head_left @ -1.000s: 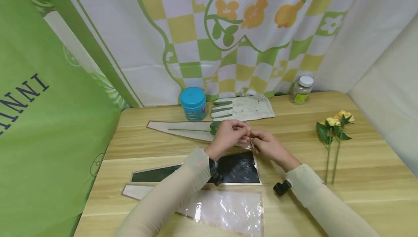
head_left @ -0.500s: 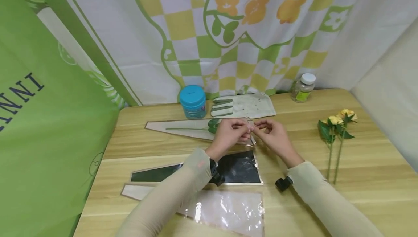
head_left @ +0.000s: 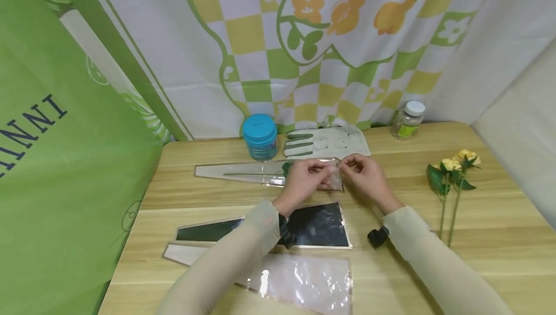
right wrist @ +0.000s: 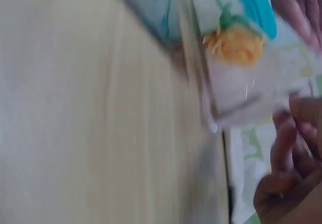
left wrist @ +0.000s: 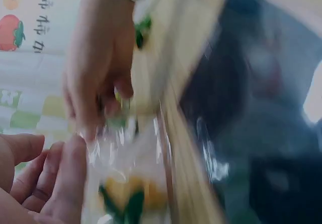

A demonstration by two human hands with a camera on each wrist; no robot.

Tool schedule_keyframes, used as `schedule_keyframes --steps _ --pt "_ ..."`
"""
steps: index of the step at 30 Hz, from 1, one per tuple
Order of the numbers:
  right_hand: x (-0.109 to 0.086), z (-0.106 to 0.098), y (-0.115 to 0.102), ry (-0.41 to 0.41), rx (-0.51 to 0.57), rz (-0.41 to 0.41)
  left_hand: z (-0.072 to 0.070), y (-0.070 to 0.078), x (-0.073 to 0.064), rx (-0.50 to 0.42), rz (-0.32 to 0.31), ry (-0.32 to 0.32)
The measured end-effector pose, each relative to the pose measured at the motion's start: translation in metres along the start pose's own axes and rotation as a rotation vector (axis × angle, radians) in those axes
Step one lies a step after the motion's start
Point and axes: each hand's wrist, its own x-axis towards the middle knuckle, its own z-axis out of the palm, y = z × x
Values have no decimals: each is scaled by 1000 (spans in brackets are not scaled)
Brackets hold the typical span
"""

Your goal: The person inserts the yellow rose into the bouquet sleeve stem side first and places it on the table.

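A clear plastic flower sleeve (head_left: pixel 208 171) with a thin dark border lies near the table's back, narrow end left. Inside it, a yellow artificial rose (right wrist: pixel 236 45) shows near the wide mouth, its green stem running left in the head view. My left hand (head_left: pixel 306 180) covers part of the sleeve and holds its film with thumb and fingers close to the mouth. Opposite, my right hand (head_left: pixel 368 180) pinches the mouth's far corner between thumb and forefinger. That right hand (left wrist: pixel 100 68) also shows at the film's edge in the left wrist view.
A dark sleeve (head_left: pixel 317 225) and another clear sleeve (head_left: pixel 304 276) lie nearer the body. Two yellow roses (head_left: pixel 451 165) lie at the right. Along the back are a blue-lidded jar (head_left: pixel 259 136), a white glove (head_left: pixel 334 142) and a white-capped jar (head_left: pixel 408 121).
My right hand has moved slightly right and away from the left fingertips, its fingers now at the mouth's far corner. The sleeve's mouth lies flatter; my left hand has stayed nearly in place.
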Motion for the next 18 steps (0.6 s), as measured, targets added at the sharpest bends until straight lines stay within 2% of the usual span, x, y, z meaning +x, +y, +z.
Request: schedule_keyframes --steps 2,5,7,9,11,13,15,18 --pt "5 -4 7 -60 33 27 -18 -5 -2 198 97 26" --pt "15 -8 15 -136 52 62 -56 -14 -7 601 219 71" --pt "20 -12 17 -183 50 92 -82 -21 -11 811 252 23" --pt "22 -14 18 -227 43 116 -103 -28 -17 983 255 -67" --pt "23 -17 18 -275 25 133 -117 -34 -23 1079 236 -184" --pt "25 -19 19 -313 -8 138 -126 -39 -28 1131 215 -277" --pt "26 -19 19 -335 -48 129 -130 -42 -31 1151 194 -324" --pt "30 -16 18 -322 -105 121 -132 -46 -33 1168 193 -333"
